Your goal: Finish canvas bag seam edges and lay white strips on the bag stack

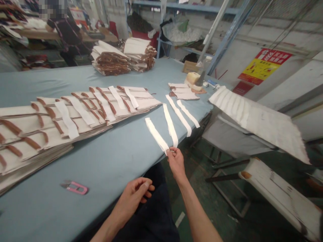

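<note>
At the table's near edge, my right hand (176,161) pinches the near end of a white fabric strip (155,135), which lies flat on the blue-covered table. Beside it lie more white strips (170,124), side by side and slanting toward the edge. My left hand (136,193) hovers over my lap at the table edge, its fingers curled in and no object visible in them. Across the table on the left, overlapping cream fabric pieces (55,134) with brown trim form a long row, with several white strips (67,119) laid over them.
Pink-handled thread snips (75,187) lie on the table (113,168) at the near left. Fabric stacks (111,58) stand at the back. Small fabric pieces (184,91) and a yellowish block (193,79) sit near the far corner. A padded board (259,121) is to the right. Another person (65,32) works behind.
</note>
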Available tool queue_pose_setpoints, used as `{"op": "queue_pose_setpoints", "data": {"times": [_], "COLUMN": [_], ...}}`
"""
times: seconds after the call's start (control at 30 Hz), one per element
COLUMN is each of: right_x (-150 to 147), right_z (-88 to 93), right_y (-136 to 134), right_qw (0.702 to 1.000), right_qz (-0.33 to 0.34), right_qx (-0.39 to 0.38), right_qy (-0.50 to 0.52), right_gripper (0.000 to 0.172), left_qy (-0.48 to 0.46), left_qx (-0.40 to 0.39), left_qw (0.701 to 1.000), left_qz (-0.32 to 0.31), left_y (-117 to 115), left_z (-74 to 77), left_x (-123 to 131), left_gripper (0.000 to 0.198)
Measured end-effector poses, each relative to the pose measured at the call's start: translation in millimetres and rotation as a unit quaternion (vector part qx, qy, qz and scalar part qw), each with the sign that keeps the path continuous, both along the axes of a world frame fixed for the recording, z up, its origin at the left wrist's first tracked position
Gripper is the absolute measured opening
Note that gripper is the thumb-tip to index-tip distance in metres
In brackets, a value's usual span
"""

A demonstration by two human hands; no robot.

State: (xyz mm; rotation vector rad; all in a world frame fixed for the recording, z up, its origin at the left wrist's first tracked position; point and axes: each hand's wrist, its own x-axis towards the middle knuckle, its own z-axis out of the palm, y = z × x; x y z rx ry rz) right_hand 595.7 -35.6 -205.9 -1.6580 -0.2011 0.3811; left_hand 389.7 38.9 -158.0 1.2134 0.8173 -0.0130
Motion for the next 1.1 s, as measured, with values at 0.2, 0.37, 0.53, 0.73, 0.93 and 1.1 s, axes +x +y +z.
{"op": "queue_pose_setpoints", "data": {"times": [0.2,0.37,0.53,0.73,0.93,1.1], "right_x": [-9,-30,-49,-70,-89,-101], "right_z": [24.3,61.7,89.9,98.1,91.3,72.4], "right_y": [5,5,-6,-35,-59,-76], "right_qw": [0.996,0.989,0.981,0.974,0.969,0.957], "right_qz": [0.000,0.038,0.057,0.044,0.072,0.148], "right_qx": [0.032,0.064,0.084,0.080,0.065,0.029], "right_qy": [0.081,0.126,0.163,0.209,0.227,0.248], "right_gripper": [0.046,0.051,0.052,0.054,0.057,0.058], "left_qy": [-0.024,-0.053,-0.077,-0.107,-0.144,-0.115], "left_qx": [-0.048,-0.101,-0.185,-0.241,-0.294,-0.288], "left_qw": [0.998,0.990,0.974,0.955,0.934,0.929], "left_qz": [0.035,0.081,0.105,0.139,0.145,0.201], "left_y": [3,2,-3,-15,-20,-21], "left_z": [-5.4,-5.8,-2.5,-5.9,-8.7,-1.0], "left_x": [8,14,22,35,51,56], "left_gripper": [0.063,0.072,0.065,0.065,0.052,0.029]}}
